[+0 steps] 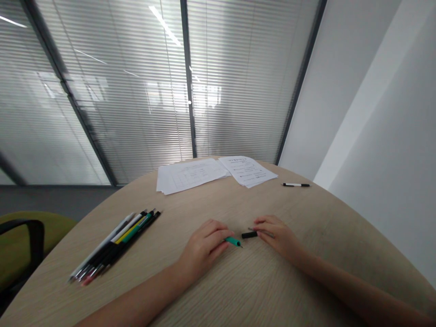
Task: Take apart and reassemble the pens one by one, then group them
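My left hand (207,243) is closed round a green pen barrel (233,241), which points to the right. A thin dark tip sticks out of the barrel's end. Across a small gap, my right hand (277,234) pinches a slim greyish piece (267,233), perhaps a pen part. A short black cylinder (250,235) lies at its fingertips, and I cannot tell whether the fingers grip it too. Both hands are low over the wooden table (218,290).
A bundle of several pens (117,243) lies on the left. Printed sheets (190,175) and more paper (248,170) lie at the far edge. One black-and-white pen (296,185) is at the far right. A green chair (57,223) stands left of the table.
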The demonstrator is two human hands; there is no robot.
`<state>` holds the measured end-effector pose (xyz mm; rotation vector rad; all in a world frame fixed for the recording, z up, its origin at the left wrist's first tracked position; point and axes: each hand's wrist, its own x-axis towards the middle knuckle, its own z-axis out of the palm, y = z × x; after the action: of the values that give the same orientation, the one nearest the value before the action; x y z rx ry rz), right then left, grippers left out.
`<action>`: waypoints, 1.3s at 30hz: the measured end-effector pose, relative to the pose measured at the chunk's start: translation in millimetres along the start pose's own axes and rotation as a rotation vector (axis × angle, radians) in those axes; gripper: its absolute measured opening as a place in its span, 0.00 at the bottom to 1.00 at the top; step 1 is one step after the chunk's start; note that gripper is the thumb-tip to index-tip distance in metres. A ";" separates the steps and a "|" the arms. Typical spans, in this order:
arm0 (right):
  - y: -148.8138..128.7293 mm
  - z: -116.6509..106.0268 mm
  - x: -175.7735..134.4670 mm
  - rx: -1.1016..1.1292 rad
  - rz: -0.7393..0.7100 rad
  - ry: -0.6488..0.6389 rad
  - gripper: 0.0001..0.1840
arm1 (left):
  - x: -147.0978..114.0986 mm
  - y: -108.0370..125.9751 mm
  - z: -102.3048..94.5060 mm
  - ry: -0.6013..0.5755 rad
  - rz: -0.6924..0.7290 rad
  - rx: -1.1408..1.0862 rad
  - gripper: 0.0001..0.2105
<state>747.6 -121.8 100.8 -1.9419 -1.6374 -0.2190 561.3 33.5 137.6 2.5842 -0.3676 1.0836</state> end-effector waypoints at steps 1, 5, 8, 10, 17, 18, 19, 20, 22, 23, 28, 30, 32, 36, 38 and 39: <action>-0.2 0.2 0.4 -0.009 -0.003 0.002 0.11 | -0.4 0.3 0.1 -0.005 0.000 0.000 0.07; -3.8 -1.0 2.8 -0.025 -0.013 0.027 0.08 | -0.1 0.5 0.2 -0.007 0.025 0.035 0.08; -6.8 -2.4 3.9 -0.039 -0.017 0.047 0.06 | 1.4 -0.6 -0.2 0.010 0.058 0.076 0.08; -7.9 -3.3 3.6 -0.058 0.006 0.083 0.06 | 1.8 -1.5 -0.4 0.016 0.073 0.096 0.08; -31.6 -26.2 -2.3 -0.055 -0.062 0.314 0.07 | 1.4 -2.4 -0.9 0.023 0.023 0.201 0.08; -39.2 -31.7 -3.4 -0.040 -0.086 0.358 0.06 | 1.8 -2.0 -1.0 0.030 0.010 0.224 0.08; -46.9 -36.8 -4.5 -0.021 -0.115 0.357 0.05 | 2.1 -1.5 -1.1 0.033 -0.003 0.246 0.08; -54.2 -41.1 -5.5 -0.005 -0.141 0.374 0.05 | 2.5 -1.0 -1.1 0.033 -0.015 0.267 0.08; -65.4 -46.3 -7.1 0.024 -0.184 0.402 0.06 | 2.7 -0.1 -0.7 0.033 -0.020 0.303 0.07; -68.8 -47.2 -7.8 0.037 -0.187 0.412 0.06 | 2.7 0.3 -0.4 0.034 -0.015 0.318 0.08; -68.2 -43.5 -10.2 0.108 -0.142 0.409 0.07 | 0.9 0.2 1.7 0.016 0.006 0.361 0.08; -65.9 -42.7 -10.8 0.133 -0.146 0.407 0.07 | 0.2 -0.8 2.3 -0.003 -0.016 0.361 0.07; -64.8 -42.6 -10.9 0.140 -0.142 0.401 0.07 | -0.4 -2.0 2.9 -0.021 -0.035 0.358 0.07; -65.0 -41.9 -10.0 0.131 -0.142 0.386 0.07 | -0.8 -3.2 3.8 -0.032 -0.033 0.365 0.07; -65.6 -41.1 -9.3 0.134 -0.155 0.385 0.07 | -0.4 -2.4 3.7 -0.030 -0.018 0.370 0.07; -65.9 -40.8 -9.1 0.132 -0.158 0.384 0.06 | -0.2 -1.8 3.6 -0.030 -0.012 0.371 0.07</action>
<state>693.1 -146.0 151.1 -1.5588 -1.5044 -0.4996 564.1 33.8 134.7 2.9210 -0.1690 1.2074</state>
